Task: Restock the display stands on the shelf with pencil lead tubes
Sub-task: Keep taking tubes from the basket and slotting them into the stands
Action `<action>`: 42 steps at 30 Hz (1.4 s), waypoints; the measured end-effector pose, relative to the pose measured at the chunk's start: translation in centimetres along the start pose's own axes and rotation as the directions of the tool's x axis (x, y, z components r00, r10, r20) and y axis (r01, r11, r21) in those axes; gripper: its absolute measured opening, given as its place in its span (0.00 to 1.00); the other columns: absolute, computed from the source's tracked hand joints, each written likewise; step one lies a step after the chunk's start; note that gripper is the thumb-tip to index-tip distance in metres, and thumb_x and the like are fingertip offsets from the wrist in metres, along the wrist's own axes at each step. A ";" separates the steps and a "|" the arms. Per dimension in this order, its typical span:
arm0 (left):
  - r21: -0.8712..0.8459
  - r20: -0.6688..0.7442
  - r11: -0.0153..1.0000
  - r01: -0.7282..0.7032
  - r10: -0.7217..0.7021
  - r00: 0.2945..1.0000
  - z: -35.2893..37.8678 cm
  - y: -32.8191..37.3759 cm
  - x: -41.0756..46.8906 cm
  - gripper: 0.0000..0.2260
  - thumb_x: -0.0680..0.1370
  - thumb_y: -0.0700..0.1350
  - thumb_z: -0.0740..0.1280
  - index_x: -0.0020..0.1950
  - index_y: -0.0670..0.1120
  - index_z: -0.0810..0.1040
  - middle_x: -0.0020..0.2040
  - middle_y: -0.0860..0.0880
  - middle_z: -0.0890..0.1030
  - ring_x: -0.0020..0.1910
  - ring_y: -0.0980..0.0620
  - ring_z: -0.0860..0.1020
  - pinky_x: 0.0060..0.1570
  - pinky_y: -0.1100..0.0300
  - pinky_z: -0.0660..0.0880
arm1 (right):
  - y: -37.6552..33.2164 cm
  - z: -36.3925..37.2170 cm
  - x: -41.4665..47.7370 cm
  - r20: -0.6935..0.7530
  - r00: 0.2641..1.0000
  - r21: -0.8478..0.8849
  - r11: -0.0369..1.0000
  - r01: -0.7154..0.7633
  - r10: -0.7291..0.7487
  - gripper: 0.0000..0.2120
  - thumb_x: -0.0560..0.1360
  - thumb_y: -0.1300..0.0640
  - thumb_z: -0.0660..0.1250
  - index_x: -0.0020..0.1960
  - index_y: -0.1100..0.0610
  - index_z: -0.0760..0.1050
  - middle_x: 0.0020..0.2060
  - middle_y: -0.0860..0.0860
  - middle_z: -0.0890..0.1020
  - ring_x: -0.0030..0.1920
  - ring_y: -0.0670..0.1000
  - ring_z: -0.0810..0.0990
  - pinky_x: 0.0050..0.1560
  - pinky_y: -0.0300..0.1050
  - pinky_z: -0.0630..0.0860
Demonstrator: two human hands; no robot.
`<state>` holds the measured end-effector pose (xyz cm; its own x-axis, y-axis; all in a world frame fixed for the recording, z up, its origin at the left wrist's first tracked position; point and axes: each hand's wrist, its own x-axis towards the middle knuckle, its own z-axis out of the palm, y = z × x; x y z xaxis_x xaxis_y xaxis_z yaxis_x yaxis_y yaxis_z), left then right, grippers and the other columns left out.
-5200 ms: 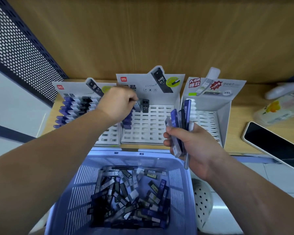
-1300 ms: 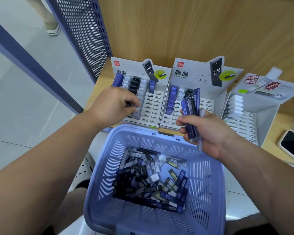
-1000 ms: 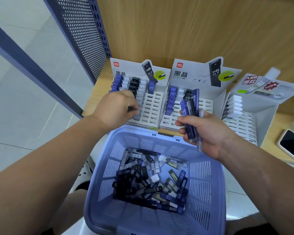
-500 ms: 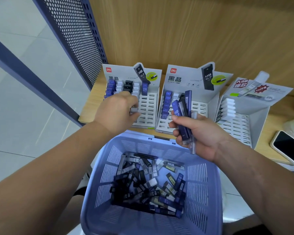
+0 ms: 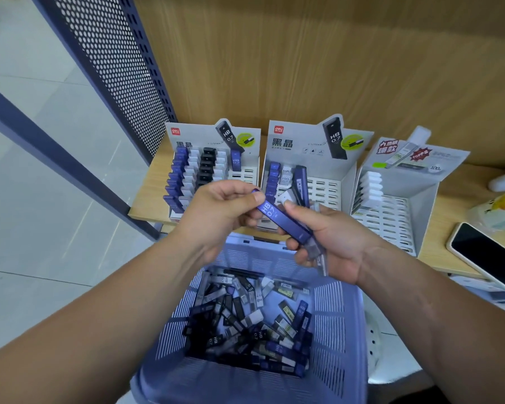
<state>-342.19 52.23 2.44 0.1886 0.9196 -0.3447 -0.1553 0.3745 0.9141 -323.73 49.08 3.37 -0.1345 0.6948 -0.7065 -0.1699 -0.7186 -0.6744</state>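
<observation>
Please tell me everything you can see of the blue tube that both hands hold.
The blue tube is a slim, flat-sided stick, plastic by its look, printed HB 0.7 in white near its upper end. It is in the air before the middle display stand, tilted, upper end leftward. The left hand pinches that end; the right hand grips the lower part together with other tubes.

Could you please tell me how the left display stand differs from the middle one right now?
The left display stand holds four columns of tubes: blue, white, black, white, plus one blue tube; the middle display stand shows one blue column and a few white tubes. The left stand has few bare slots, the middle stand many. Both carry a grey header card printed HB 0.7.
</observation>
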 end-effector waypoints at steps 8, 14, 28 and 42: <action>0.383 -0.122 0.902 -0.199 0.263 0.957 -2.9 4.6 1.4 0.05 0.75 0.33 0.71 0.44 0.42 0.83 0.32 0.46 0.83 0.31 0.52 0.80 0.36 0.60 0.80 | -0.1 -1.8 -0.2 -0.129 0.991 0.028 0.999 0.033 -0.029 0.25 0.76 0.49 0.73 0.68 0.57 0.73 0.35 0.52 0.82 0.28 0.48 0.73 0.26 0.39 0.66; 0.859 -0.061 0.492 -0.141 0.373 0.926 -7.4 8.0 1.6 0.03 0.73 0.42 0.77 0.46 0.47 0.86 0.36 0.48 0.84 0.34 0.52 0.81 0.40 0.65 0.78 | -0.2 -0.5 0.0 -0.104 0.994 -0.006 0.999 0.035 -0.035 0.28 0.76 0.49 0.74 0.71 0.56 0.70 0.36 0.51 0.84 0.27 0.47 0.74 0.25 0.40 0.69; 0.967 0.206 0.062 -0.249 0.387 0.899 -4.8 3.9 9.1 0.05 0.76 0.42 0.71 0.51 0.47 0.85 0.50 0.48 0.84 0.51 0.46 0.80 0.49 0.55 0.75 | 0.3 0.2 0.4 -0.151 0.986 -0.038 0.997 0.061 -0.066 0.32 0.76 0.49 0.73 0.76 0.55 0.65 0.36 0.52 0.84 0.28 0.48 0.74 0.27 0.41 0.69; 0.955 0.285 -0.022 -0.295 0.339 0.897 -4.9 3.9 11.7 0.08 0.78 0.42 0.69 0.55 0.46 0.85 0.51 0.47 0.85 0.53 0.44 0.80 0.49 0.53 0.76 | -0.2 -0.9 1.3 -0.129 0.991 -0.027 0.999 0.017 -0.021 0.20 0.76 0.47 0.73 0.64 0.56 0.75 0.37 0.51 0.83 0.29 0.48 0.74 0.34 0.44 0.67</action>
<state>-345.32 64.98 0.93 0.3926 0.9177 0.0615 0.8740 -0.3931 0.2857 -322.94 50.14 2.41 -0.0040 0.7001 -0.7140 -0.1456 -0.7068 -0.6922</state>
